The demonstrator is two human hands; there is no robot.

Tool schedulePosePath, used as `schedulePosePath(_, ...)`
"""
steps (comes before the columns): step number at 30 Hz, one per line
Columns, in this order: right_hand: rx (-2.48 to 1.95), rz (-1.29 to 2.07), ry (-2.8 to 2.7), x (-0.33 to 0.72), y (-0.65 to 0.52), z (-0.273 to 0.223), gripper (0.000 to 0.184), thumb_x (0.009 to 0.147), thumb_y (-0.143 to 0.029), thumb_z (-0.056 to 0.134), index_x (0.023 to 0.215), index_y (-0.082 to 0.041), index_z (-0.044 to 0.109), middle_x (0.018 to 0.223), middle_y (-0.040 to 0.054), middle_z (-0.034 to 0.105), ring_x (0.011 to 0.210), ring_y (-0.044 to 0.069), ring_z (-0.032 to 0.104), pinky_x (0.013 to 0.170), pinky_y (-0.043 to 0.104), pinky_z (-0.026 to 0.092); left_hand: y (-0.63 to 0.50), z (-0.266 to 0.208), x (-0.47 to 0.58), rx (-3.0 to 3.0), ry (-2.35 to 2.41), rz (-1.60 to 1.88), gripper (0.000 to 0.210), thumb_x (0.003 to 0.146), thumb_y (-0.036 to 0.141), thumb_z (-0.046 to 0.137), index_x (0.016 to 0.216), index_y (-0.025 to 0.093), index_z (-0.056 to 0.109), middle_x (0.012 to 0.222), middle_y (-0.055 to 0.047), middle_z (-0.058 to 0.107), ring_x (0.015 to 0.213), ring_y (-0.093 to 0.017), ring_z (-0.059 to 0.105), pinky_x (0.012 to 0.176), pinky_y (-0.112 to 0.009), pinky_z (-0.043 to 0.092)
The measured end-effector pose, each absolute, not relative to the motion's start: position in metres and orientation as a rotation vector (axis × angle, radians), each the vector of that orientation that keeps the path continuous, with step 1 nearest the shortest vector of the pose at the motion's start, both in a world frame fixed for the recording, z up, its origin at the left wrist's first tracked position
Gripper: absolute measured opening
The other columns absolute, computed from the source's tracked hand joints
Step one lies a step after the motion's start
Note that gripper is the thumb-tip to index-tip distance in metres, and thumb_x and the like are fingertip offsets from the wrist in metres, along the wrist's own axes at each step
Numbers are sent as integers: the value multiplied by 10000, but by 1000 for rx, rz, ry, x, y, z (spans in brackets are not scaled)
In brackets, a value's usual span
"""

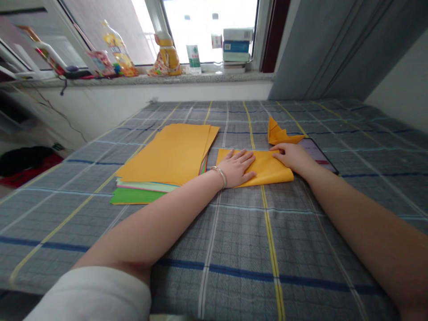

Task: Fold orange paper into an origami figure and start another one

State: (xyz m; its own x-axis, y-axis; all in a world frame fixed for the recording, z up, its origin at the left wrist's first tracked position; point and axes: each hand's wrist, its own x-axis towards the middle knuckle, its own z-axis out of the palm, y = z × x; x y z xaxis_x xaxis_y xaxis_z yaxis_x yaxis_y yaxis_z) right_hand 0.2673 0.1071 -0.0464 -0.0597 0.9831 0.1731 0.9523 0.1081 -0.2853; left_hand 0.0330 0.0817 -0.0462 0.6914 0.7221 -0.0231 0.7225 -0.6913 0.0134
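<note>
A sheet of orange paper lies folded over on the plaid cloth, its right side curving up in a soft bend. My left hand, with a bracelet at the wrist, rests flat on its left part, fingers spread. At the far right corner my right hand pinches the paper's edge between thumb and fingers. Just beyond that hand stands a folded orange paper figure with pointed ends. To the left lies a stack of coloured paper, orange on top, with green and other colours showing below.
A phone with a lit screen lies beside my right wrist, partly hidden. On the windowsill stand an oil bottle, a yellow drinking bottle, a white and green tube and stacked boxes. A grey curtain hangs at right.
</note>
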Motion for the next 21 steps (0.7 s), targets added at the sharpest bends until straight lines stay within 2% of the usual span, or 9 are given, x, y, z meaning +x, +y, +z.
schedulePosePath(2, -1906, 134, -2073, 267, 107, -46, 312, 853, -247, 608, 1129, -188, 741, 931, 80, 738, 811, 225, 647, 738, 324, 462, 84, -47, 33, 2895, 1149, -39, 597, 1030, 437, 230, 1544, 135, 274, 1621, -84, 249, 1513, -231, 173, 1229, -455, 124)
schedulePosePath(4, -1904, 130, -2071, 267, 107, -46, 310, 852, -248, 605, 1124, -193, 742, 927, 77, 740, 810, 225, 650, 739, 325, 466, 84, -48, 33, 2897, 1139, -44, 583, 1034, 429, 225, 1547, 156, 273, 1622, -76, 248, 1512, -236, 177, 1222, -457, 143)
schedulePosePath(9, -1876, 122, -2087, 267, 106, -44, 309, 857, -254, 590, 1118, -188, 742, 947, 83, 746, 813, 225, 656, 739, 327, 475, 80, -47, 31, 2919, 1116, -8, 699, 964, 648, 314, 1543, 256, 295, 1622, -96, 245, 1503, -324, 189, 1196, -518, 162)
schedulePosePath(15, -1888, 131, -2093, 267, 106, -43, 317, 856, -251, 597, 1130, -178, 740, 912, 87, 741, 798, 229, 652, 733, 331, 473, 77, -47, 31, 2920, 1121, 46, 878, 870, 747, 413, 1542, 194, 295, 1609, -129, 270, 1498, -335, 195, 1207, -527, 123)
schedulePosePath(17, -1890, 137, -2099, 267, 106, -43, 317, 859, -249, 594, 1132, -176, 739, 918, 87, 741, 802, 227, 652, 733, 328, 472, 78, -45, 32, 2935, 1037, 57, 829, 887, 701, 439, 1537, 203, 306, 1625, -96, 235, 1510, -309, 168, 1220, -507, 102)
schedulePosePath(21, -1885, 123, -2095, 267, 106, -43, 311, 860, -251, 596, 1126, -183, 741, 923, 83, 742, 802, 221, 653, 729, 321, 472, 79, -42, 33, 2953, 722, -11, 586, 975, 492, 419, 1519, 289, 337, 1635, 16, 215, 1524, -229, 143, 1234, -446, 115)
